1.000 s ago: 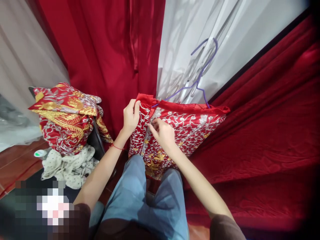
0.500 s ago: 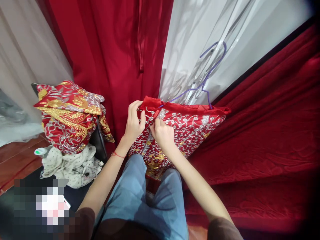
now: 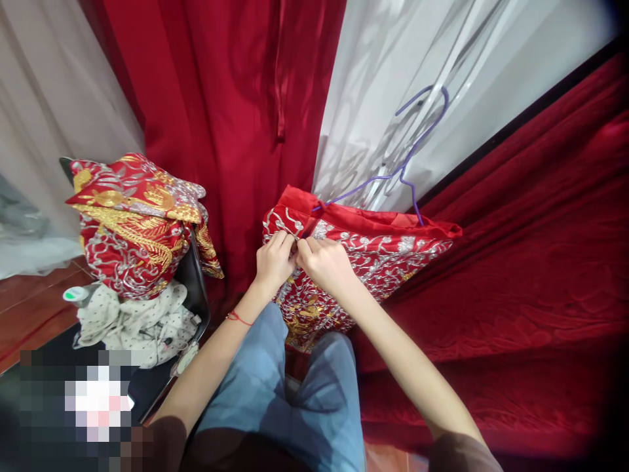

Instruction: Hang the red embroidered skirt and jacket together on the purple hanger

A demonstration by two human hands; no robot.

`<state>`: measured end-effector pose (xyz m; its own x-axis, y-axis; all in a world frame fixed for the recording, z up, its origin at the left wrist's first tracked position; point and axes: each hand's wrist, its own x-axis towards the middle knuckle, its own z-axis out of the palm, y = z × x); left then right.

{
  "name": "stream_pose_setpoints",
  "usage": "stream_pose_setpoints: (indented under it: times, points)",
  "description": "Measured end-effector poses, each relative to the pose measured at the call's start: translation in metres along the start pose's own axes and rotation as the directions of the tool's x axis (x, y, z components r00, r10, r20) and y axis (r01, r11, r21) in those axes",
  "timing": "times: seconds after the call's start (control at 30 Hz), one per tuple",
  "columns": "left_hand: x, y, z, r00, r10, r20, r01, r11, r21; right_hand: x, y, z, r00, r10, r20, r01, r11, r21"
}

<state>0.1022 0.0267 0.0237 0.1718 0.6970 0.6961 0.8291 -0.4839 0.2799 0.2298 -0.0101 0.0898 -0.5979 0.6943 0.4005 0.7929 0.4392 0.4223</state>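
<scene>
Red satin garment with silver and gold embroidery [image 3: 378, 262] is hanging between our hands at the centre of the frame, its plain red upper band running slantwise and its lower part reaching down by our knees. Nearest, at the bottom centre, our light blue trousers [image 3: 246, 387] are showing. Our left hand [image 3: 276, 259], a thin red string bracelet [image 3: 239, 318] circling its wrist, is pinching the cloth at the front slit with curled fingers. Our right hand [image 3: 324, 262] is grasping the cloth just beside it, fingers bent, the two hands meeting; what lies between the fingertips is too hidden for us to tell.

Past the hands, a purple wire hanger [image 3: 410, 154] is rising out of the band toward the upper right. At the left, a black chair [image 3: 200, 295] is bearing a crumpled white cloth with dark dots [image 3: 142, 328] and, beyond it, a red bundle with gold and silver embroidery [image 3: 132, 223] draped over the backrest. Farther off, a plain red curtain [image 3: 216, 98] is hanging at upper centre, a sheer white curtain [image 3: 373, 78] to its right, and a dark red velvet drape [image 3: 491, 295] is filling the right side.
</scene>
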Motion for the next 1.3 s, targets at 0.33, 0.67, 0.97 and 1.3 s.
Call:
stream_pose_setpoints:
  times: [0.33,0.67,0.97,1.3]
  points:
    - [0.001,0.012,-0.005,0.999,0.025,0.025,-0.024,1.000,-0.013,0.007,0.028,0.006,0.947,-0.084,-0.311,0.017,0.977,-0.212]
    - [-0.012,0.009,-0.004,0.995,0.069,-0.069,-0.071,0.997,-0.031,0.019,0.045,-0.012,0.954,0.000,-0.298,-0.045,0.989,-0.143]
    - [-0.013,0.013,0.000,0.995,0.051,-0.087,-0.055,0.998,-0.038,0.073,0.043,-0.034,0.885,0.462,0.061,-0.466,0.880,0.091]
    - [-0.043,-0.005,0.001,0.971,-0.159,0.179,0.218,0.897,-0.384,0.032,0.015,-0.034,0.792,0.553,-0.260,-0.199,0.637,0.745]
